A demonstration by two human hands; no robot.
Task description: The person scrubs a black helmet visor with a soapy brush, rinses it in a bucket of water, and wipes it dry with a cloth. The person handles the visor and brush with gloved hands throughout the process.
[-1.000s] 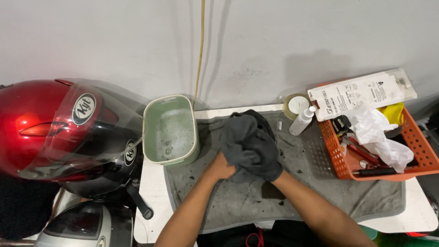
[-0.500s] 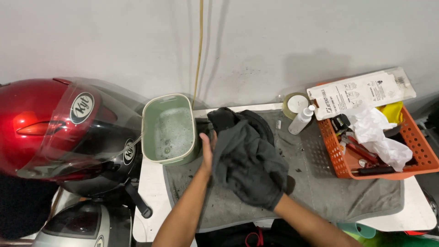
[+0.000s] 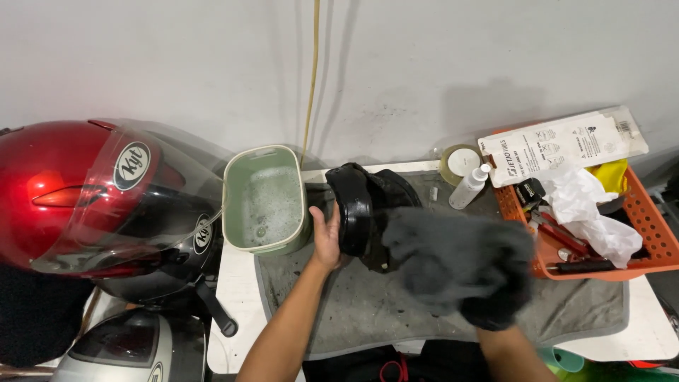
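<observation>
Head view: a small white bench (image 3: 233,297) against a wall is seen from above, covered by a grey mat (image 3: 368,311).
Left hand (image 3: 327,237): laid open and flat against the left face of a black helmet pad (image 3: 357,209), bracing it.
Helmet pad: stood on edge near the bench's rear edge, at mid-width, its long axis running front to rear.
Right hand (image 3: 495,304): hidden under a dark grey cloth (image 3: 453,262), apparently bunching it; the grip itself cannot be told.
Key relation: the pad lies to the left of the cloth and touches its left edge; the left hand is the nearer.
Green tub (image 3: 265,199): at the rear left corner, holding soapy water.
Orange basket (image 3: 640,226): at the right edge, holding white crumpled paper, tools and a flat packet.
Spray bottle (image 3: 470,186): beside the basket, by a tape roll.
Red helmet (image 3: 85,191): beyond the left edge.
</observation>
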